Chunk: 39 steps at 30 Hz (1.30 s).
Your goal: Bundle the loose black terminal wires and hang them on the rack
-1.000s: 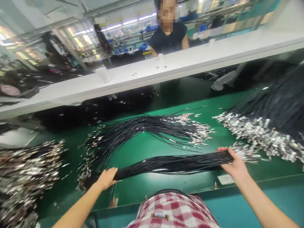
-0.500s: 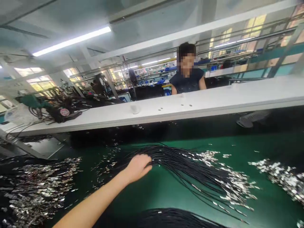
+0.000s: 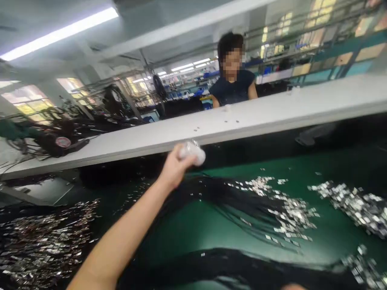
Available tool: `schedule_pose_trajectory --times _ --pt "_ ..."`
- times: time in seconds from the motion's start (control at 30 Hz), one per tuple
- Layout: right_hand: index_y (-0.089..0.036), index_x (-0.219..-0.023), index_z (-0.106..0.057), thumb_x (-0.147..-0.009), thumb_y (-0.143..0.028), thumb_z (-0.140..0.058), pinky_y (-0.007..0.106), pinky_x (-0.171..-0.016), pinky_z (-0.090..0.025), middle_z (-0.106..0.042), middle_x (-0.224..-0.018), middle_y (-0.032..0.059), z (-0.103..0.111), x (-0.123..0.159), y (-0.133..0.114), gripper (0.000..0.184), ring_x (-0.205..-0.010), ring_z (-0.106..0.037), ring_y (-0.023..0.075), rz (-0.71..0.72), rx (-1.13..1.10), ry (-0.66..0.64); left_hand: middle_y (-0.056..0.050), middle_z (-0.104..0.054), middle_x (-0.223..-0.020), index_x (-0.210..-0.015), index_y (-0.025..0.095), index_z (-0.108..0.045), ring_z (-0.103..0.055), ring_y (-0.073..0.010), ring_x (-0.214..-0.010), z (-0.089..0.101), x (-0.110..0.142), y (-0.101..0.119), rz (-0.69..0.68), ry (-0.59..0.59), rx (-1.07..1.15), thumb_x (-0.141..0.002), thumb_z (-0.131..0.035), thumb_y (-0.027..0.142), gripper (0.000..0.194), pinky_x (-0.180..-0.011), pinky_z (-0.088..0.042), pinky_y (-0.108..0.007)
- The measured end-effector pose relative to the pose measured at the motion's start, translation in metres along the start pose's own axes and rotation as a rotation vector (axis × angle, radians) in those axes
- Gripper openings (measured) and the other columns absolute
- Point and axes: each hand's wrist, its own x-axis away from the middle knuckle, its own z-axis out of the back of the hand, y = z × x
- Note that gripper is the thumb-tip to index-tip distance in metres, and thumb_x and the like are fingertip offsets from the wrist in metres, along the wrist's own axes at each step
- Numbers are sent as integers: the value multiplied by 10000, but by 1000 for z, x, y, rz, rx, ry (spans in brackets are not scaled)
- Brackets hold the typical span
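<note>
My left hand (image 3: pixel 175 165) is raised in front of the shelf's edge, its fingers and thumb closed round a small whitish cylinder (image 3: pixel 193 153) with a shiny side. Blur keeps me from telling its exact kind. Below the hand, a bundle of black cables (image 3: pixel 211 191) with bright metal connectors (image 3: pixel 294 213) fans out to the right over the green table (image 3: pixel 193 229). A second black cable bundle (image 3: pixel 229 262) lies nearer me. Only a sliver of my right hand (image 3: pixel 293 286) shows at the bottom edge, over that nearer bundle; its fingers are out of sight.
The long white shelf (image 3: pixel 266 110) crosses above the table, with a few small bits on it. A dark machine (image 3: pixel 51 141) stands on its left end. Connector piles lie at left (image 3: pixel 45 241) and right (image 3: pixel 356 209). A person (image 3: pixel 232 84) is beyond the shelf.
My left hand has left the middle of the cable bundle and risen to the shelf edge. The whitish cylinder that stood on the shelf is now in it. The view has shifted slightly.
</note>
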Motion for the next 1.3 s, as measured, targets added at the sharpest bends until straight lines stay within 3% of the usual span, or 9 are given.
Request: schedule_pose_trajectory --times 0.07,0.17,0.3,0.43,0.63,0.83,1.07,1.17,1.3 --pt "-340 -1161 -614 -645 -639 -741 408 -664 -566 -665 -1058 95 -21 28 -10 610 -866 -670 290 13 -212 -78 -44 -637 -948 -1088 199 -562 -617 -204 -844 -47 81 -23 234 -273 235 -644 -778 391 529 -757 -508 -322" --pt "-370 -1431 -327 -657 -497 -795 424 -848 -541 -537 -1344 82 -52 40 -31 914 -1095 -610 273 40 -520 -173 -56 -631 -975 -1066 209 -583 -615 -210 -884 -91 182 -59 507 -405 368 -637 -787 341 493 -762 -507 -302" --pt "-263 -1239 -501 -643 -417 -813 310 -696 -546 -632 -1086 63 -61 34 -21 690 -876 -624 204 -21 -433 -136 -83 -617 -1140 -1105 221 -625 -589 -257 -1058 -97 237 -98 594 -520 281 -639 -792 335 509 -847 -508 -330" --pt "-235 -1119 -532 -692 -412 -773 281 -615 -522 -640 -922 26 -48 43 2 522 -738 -601 174 -19 -172 -121 -98 -669 -1143 -1077 196 -687 -611 -268 -1072 -89 244 -116 646 -638 291 -720 -732 435 432 -928 -490 -386" --pt "-247 -1094 -587 -777 -542 -670 268 -522 -503 -647 -843 6 -42 46 25 441 -603 -611 160 -200 66 -146 -78 -705 -807 -732 182 -725 -637 -212 -809 -99 270 -125 485 -428 23 -805 -671 409 245 -768 -510 -343" --pt "-193 -747 -516 -625 -593 -790 233 -528 -519 -587 -690 -19 -56 42 73 500 -660 -605 150 -451 -142 -79 -42 -619 -749 -696 183 -616 -587 -181 -756 -93 278 -145 382 -526 -130 -881 -556 314 235 -703 -484 -297" --pt "-108 -985 -645 -823 -484 -677 236 -654 -548 -720 -929 126 -90 14 64 410 -765 -711 184 -750 -581 -61 -118 -542 -1228 -771 191 -567 -397 -295 -1321 -96 241 -201 233 -687 -606 -899 -442 196 179 -1097 -309 -505" --pt "-109 -1000 -650 -856 -323 -660 222 -682 -547 -728 -867 97 -101 0 56 257 -731 -705 156 -741 -654 131 -136 -517 -1219 -846 188 -555 -488 -264 -1218 -102 225 -214 255 -711 -675 -930 -365 194 207 -1026 -398 -432" --pt "-138 -1047 -616 -884 -268 -609 206 -611 -538 -724 -854 58 -114 -4 57 209 -695 -702 149 -719 -782 167 -68 -562 -913 -813 198 -515 -559 -201 -875 -102 205 -217 333 -854 -659 -934 -334 208 218 -857 -447 -348"
